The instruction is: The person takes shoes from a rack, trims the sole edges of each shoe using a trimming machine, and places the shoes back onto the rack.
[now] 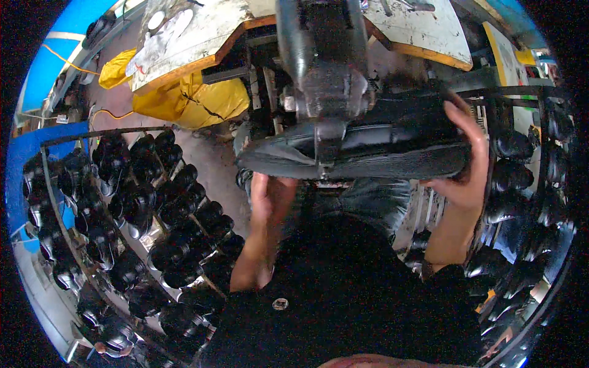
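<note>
A black leather shoe [405, 161] lies crosswise in front of me, its rounded toe to the left. Under the toe end, my left hand [270, 193] grips it from below, with most fingers hidden behind the shoe. At the opposite end, my right hand [469, 162] curls around the shoe, thumb and fingers on either side. Over the middle of the shoe hangs the dark metal head of a machine [325, 67]. Its narrow lower tip [326, 147] comes down in front of the shoe's side, and seems to touch it.
Racks of black shoes stand close on my left [135, 202] and right [512, 172]. Beyond the machine is a stained white worktable [202, 46] with a worn wooden edge. Yellow sheeting [215, 101] hangs below it, and an orange cord [113, 115] runs nearby.
</note>
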{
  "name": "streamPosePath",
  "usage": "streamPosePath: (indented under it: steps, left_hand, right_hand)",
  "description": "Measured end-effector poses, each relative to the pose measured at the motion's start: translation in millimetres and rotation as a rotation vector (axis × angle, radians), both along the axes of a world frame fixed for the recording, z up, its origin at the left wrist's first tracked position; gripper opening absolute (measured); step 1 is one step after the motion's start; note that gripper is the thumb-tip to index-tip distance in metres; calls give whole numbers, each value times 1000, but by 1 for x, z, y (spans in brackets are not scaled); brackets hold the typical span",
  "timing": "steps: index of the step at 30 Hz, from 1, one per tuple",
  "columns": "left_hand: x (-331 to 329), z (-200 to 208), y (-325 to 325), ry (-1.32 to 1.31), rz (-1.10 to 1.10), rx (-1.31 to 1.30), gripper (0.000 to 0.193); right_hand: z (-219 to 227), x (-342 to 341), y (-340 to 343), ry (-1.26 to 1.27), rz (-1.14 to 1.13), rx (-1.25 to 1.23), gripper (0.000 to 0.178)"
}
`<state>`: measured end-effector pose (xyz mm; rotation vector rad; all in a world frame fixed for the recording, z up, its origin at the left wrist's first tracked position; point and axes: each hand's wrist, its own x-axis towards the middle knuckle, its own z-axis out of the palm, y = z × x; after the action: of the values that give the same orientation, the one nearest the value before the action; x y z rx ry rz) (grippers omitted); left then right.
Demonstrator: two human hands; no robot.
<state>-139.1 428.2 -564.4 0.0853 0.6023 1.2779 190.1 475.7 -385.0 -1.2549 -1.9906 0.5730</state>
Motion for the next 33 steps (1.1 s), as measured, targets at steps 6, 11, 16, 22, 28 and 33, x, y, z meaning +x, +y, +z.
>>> streamPosePath:
  steps: [6,11,16,22,28,33]
  left_hand:
    - [-53,3,-7,163,52,85,56]
    - [-62,59,14,1066,382,276,69]
    - [-44,138,34,1824,4,888,97]
    - [-5,149,68,1710,-547,963,101]
    - [-7,119,58,1192,-504,550,75]
    - [10,87,45,826,-411,369,91]
  right_hand:
    - [-42,-41,-14,162,-38,-153,101]
    - [-55,-76,-13,193,-61,-152,95]
    - [-54,-98,-7,262,16,-127,88]
    - [-33,-109,-4,29,28,-166,85]
    - [-16,-110,-2,-9,20,-313,90]
    - [-114,-83,-21,315,-55,-110,108]
